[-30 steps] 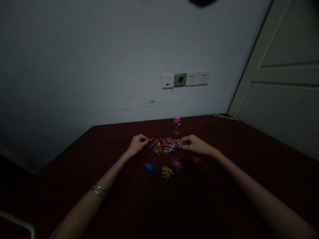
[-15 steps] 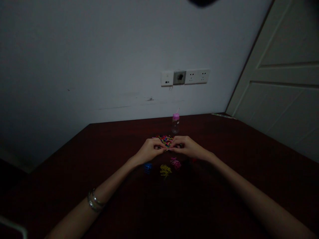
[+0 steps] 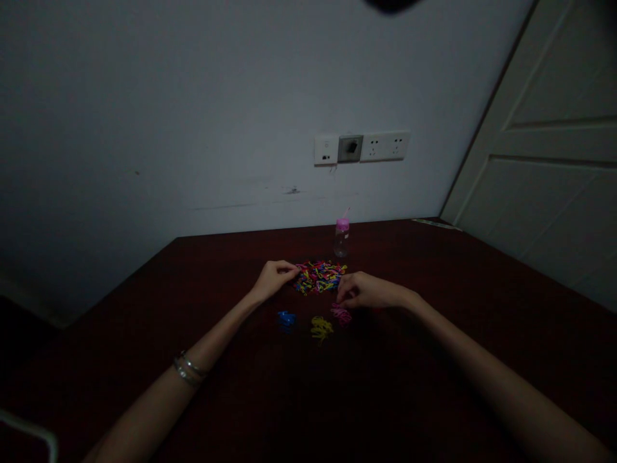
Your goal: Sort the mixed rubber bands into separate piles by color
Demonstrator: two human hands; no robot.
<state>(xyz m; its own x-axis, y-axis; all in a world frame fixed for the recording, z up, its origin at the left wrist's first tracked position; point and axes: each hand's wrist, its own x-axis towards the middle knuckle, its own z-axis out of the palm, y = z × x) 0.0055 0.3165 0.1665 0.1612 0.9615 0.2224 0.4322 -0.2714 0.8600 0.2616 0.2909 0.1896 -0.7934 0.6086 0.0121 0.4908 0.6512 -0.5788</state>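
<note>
A mixed pile of small coloured loops lies on the dark red table, in pink, yellow, blue and red. They look like thin bands or clips; I cannot tell which. My left hand is at the pile's left edge, thumb and forefinger pinched together. My right hand is closed, its fingertips pointing down just over a small pink heap. What either pinch holds is too small to make out. A yellow heap and a blue heap lie nearer to me, apart from the pile.
Behind the pile stands a clear bottle with a pink lid. The table meets a pale wall bearing sockets. A panelled door is on the right. A bit of red shows under my right wrist.
My hands were together over the front of the pile and have moved apart. The left went to the pile's left edge, the right down to the pink heap. The pile is now uncovered.
</note>
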